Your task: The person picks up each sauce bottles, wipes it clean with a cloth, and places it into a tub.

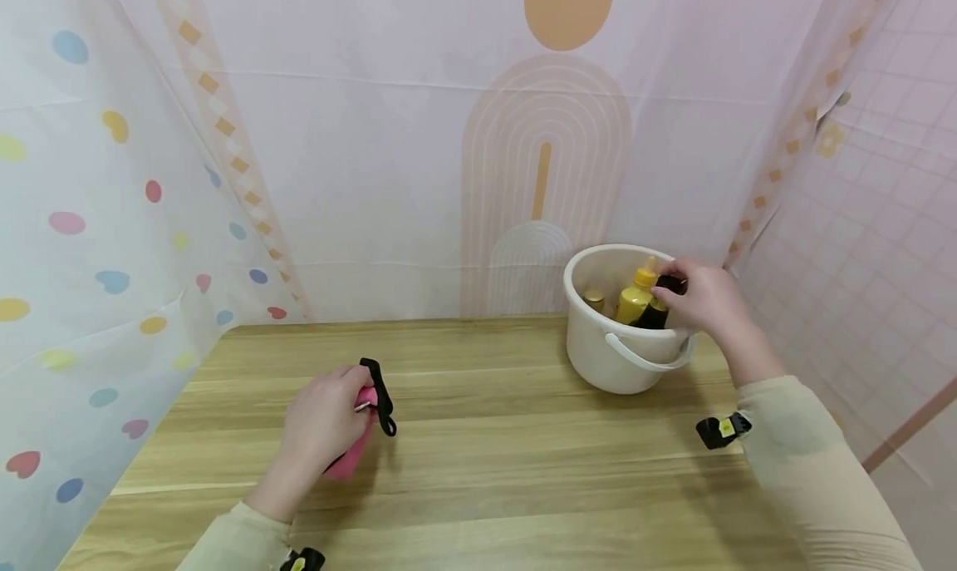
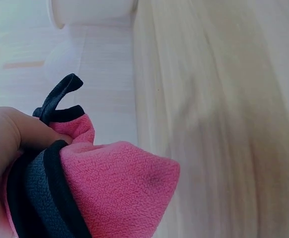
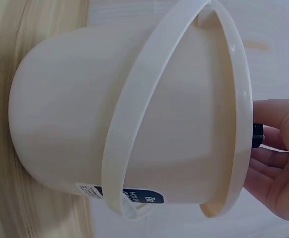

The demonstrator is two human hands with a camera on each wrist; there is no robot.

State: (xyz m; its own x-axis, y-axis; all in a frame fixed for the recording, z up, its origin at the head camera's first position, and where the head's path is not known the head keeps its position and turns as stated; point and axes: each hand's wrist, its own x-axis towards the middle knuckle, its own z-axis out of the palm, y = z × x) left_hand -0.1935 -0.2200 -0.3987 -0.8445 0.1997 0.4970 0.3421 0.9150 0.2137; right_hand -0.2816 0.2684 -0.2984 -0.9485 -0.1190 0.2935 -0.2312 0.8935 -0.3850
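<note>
My left hand [image 1: 325,413] pinches a folded pink cloth [image 2: 119,183] with black edging and a black hanging loop, held over the left part of the table. A dark grey patch of the cloth shows beside the fingers in the left wrist view. On the right, my right hand [image 1: 706,301] reaches over the rim of a cream bucket [image 1: 616,367] and grips the black top [image 3: 257,135] of a dark bottle [image 1: 653,316]. Beside it in the bucket stands a yellow bottle [image 1: 634,303] with a yellow cap. The bucket wall hides the bottles' lower parts.
A gold-topped item [image 1: 593,298] sits at the left inside the bucket. The bucket's handle [image 1: 643,361] hangs down its front side. Behind the wooden table [image 1: 478,446] hangs a patterned curtain [image 1: 374,180], with more fabric along both sides.
</note>
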